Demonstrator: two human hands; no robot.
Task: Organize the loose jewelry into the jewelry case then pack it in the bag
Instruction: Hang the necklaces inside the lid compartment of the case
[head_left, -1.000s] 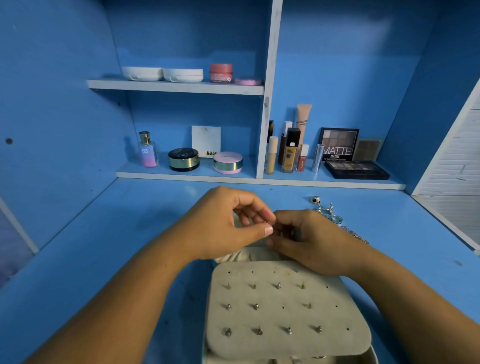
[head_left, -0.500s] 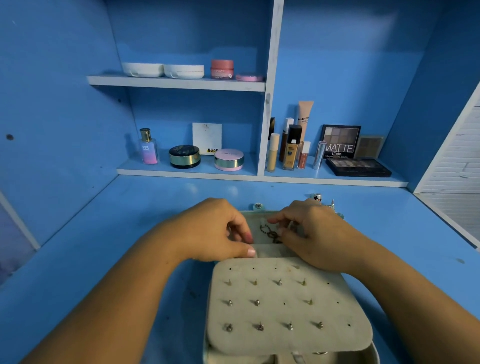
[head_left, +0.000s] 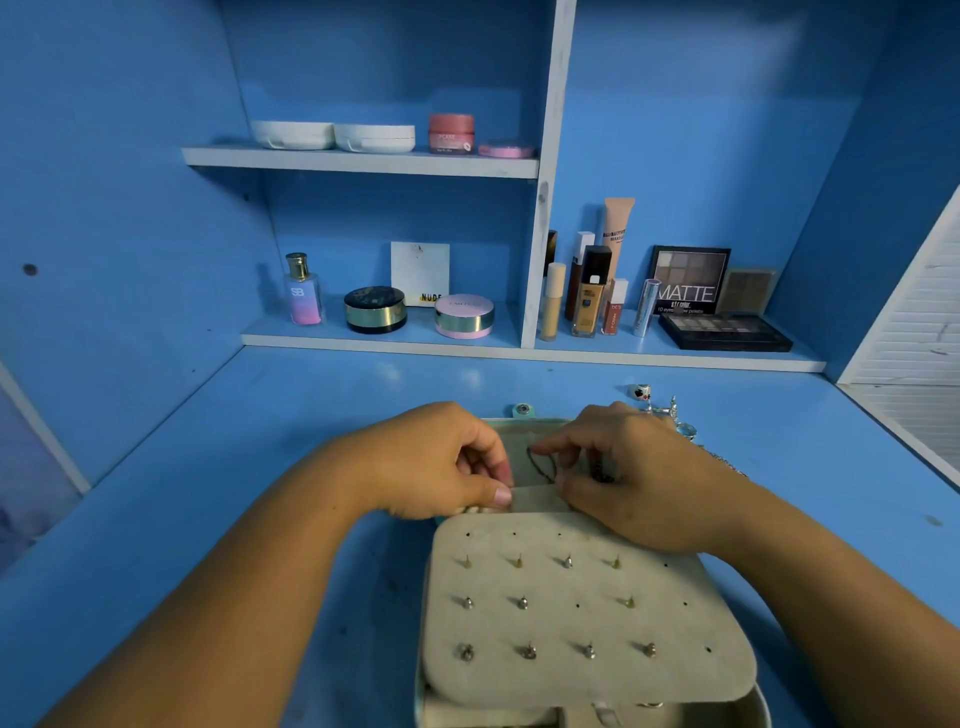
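Jewelry case (head_left: 515, 435) lies open on the blue surface (head_left: 249, 499), lid side away from the camera. The earring panel (head_left: 576, 629) in front carries rows of studs (head_left: 523, 603). Left hand (head_left: 441, 462) is curled, thumb and fingers pinching the left end of the lid's pocket band (head_left: 535, 500). Right hand (head_left: 628, 473) is pinching a thin chain (head_left: 543, 467) that loops against the lid lining just above the band. Loose ring (head_left: 640, 392) and other silver pieces (head_left: 670, 408) sit on the surface just behind the right hand. Bag not in view
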